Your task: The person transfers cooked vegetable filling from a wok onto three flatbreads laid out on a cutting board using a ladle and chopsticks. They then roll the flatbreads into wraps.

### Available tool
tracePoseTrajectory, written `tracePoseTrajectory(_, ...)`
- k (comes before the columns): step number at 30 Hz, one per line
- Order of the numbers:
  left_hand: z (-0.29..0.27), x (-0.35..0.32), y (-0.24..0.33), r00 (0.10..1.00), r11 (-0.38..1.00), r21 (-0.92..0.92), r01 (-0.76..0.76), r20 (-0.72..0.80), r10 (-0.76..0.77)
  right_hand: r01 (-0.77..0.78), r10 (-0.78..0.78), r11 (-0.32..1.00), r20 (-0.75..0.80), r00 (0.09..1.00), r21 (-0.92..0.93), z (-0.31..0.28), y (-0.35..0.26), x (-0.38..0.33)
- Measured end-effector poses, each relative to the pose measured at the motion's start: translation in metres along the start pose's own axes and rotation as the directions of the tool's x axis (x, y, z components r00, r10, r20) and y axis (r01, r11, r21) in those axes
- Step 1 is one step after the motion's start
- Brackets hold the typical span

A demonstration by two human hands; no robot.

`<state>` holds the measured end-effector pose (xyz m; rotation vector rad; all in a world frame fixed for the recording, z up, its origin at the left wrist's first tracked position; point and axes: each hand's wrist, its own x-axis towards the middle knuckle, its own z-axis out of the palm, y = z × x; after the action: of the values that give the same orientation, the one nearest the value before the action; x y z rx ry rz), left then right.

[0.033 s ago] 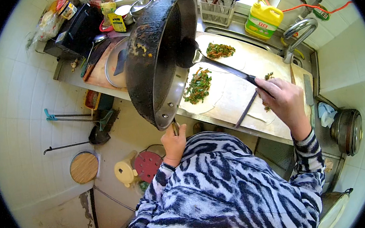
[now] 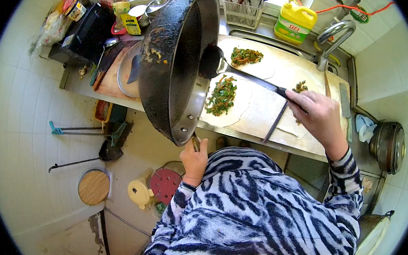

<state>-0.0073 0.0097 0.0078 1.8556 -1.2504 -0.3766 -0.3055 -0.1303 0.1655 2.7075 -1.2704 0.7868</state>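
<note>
My left hand is closed around the short handle of a large blackened wok, which is tipped on its side above the worktop, its mouth facing right. In my right hand is the black handle of a spatula. Its dark head is at the wok's mouth, and I cannot tell whether it touches the inside. Under and beside the spatula, thin dough sheets bear heaps of chopped green and reddish filling. Another heap is partly hidden by my right hand.
A thin dark rod lies across the pale board. Beyond are a utensil basket, a yellow jug and a tap. A round lid rests behind the wok. A lidded pot stands at right, and a red stool below.
My right hand and the spatula have shifted slightly down, and the spatula's head has moved a little. The wok has tilted marginally left; my left hand stays in place.
</note>
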Motion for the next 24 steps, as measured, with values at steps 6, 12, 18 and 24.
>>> tracePoseTrajectory(6,-0.001,-0.002,-0.005,0.999,0.999,-0.015,0.046,-0.011,-0.046,-0.18,0.172,0.977,0.077,0.982,0.113,-0.017,-0.034,-0.024)
tracePoseTrajectory(12,-0.001,0.0,-0.005,1.0,0.999,-0.029,0.021,-0.016,-0.022,-0.083,0.097,0.988,-0.105,0.99,0.13,-0.009,-0.034,-0.007)
tracePoseTrajectory(18,-0.002,-0.001,-0.007,1.0,0.999,-0.027,0.018,0.016,-0.018,0.121,-0.131,0.99,-0.138,0.982,-0.075,0.002,-0.009,0.01)
tracePoseTrajectory(24,-0.006,-0.004,-0.002,1.0,1.0,-0.025,0.017,0.008,-0.017,0.077,-0.08,0.996,-0.084,0.993,-0.047,-0.001,0.0,0.013)
